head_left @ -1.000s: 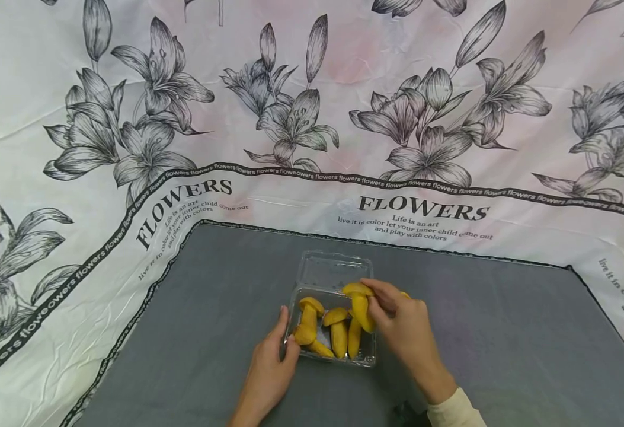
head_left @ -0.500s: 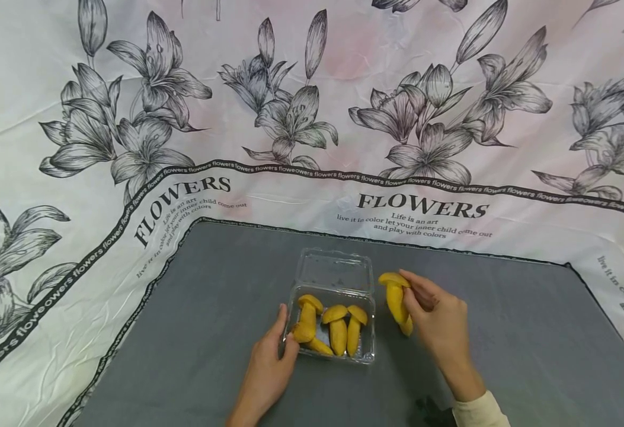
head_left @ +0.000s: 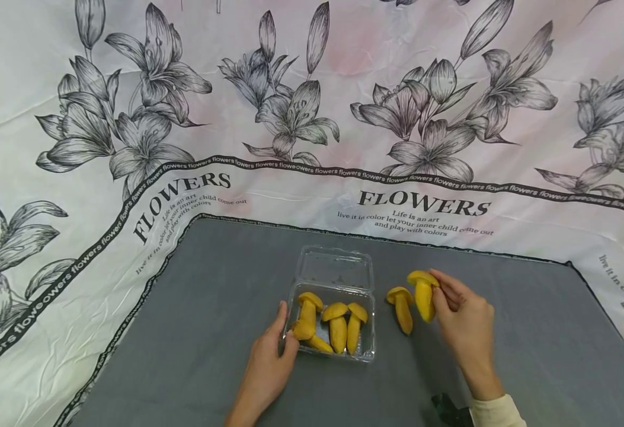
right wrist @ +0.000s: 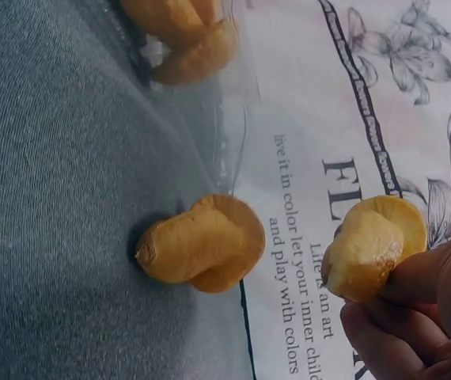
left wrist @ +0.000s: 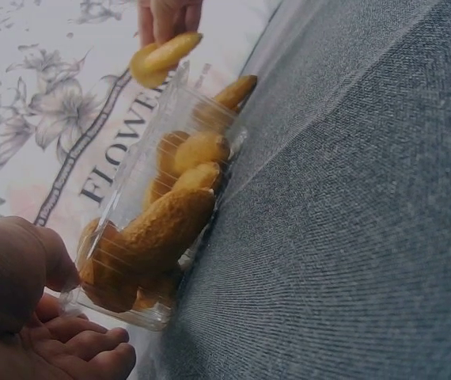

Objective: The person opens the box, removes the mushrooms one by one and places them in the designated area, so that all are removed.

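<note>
A clear plastic clamshell container [head_left: 371,356] sits on the grey cloth with its lid folded back. Several yellow mushrooms [head_left: 337,326] lie inside. My left hand [head_left: 269,367] grips the container's left side, and in the left wrist view the thumb [left wrist: 61,265] lies against its wall. Between thumb and fingers, my right hand [head_left: 466,326] pinches another yellow mushroom [head_left: 425,296] by the stem, cap upward, to the right of the container. Beside it, one loose mushroom [head_left: 403,311] rests on the cloth; the right wrist view shows the two mushrooms apart.
Grey cloth [head_left: 210,296] covers the table surface. A white border printed with flowers and lettering [head_left: 424,204] runs along the back and left. A small dark object [head_left: 447,409] shows near the right sleeve [head_left: 498,412].
My right hand has moved right, away from the container, carrying mushrooms out. One of them now lies on the cloth, while the other stays in the fingers. The left hand has kept its place.
</note>
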### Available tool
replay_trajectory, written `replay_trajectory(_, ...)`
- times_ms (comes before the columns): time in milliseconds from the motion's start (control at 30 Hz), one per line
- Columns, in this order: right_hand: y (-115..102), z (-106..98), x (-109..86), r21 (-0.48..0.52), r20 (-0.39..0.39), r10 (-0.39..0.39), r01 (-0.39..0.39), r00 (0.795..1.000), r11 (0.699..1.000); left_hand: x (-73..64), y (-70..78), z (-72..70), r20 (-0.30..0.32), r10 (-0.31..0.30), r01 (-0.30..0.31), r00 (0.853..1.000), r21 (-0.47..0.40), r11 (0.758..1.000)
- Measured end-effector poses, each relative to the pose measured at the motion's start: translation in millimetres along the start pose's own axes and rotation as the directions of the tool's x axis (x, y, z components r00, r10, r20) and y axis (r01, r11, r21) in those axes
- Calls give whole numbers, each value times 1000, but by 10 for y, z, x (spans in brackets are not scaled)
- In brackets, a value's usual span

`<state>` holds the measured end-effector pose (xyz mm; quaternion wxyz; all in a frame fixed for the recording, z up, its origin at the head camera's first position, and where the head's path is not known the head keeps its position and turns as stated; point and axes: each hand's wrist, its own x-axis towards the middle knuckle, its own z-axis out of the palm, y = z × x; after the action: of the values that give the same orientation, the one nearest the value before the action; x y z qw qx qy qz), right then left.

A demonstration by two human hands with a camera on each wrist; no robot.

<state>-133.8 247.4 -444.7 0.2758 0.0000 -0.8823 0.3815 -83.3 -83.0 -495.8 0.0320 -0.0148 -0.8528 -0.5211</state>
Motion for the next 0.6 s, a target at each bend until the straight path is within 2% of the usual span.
replay_trajectory(600,229,-100,-27,-112,46,114,-108,992,988,12,-10,6,3,17,-17,1000,0,1000)
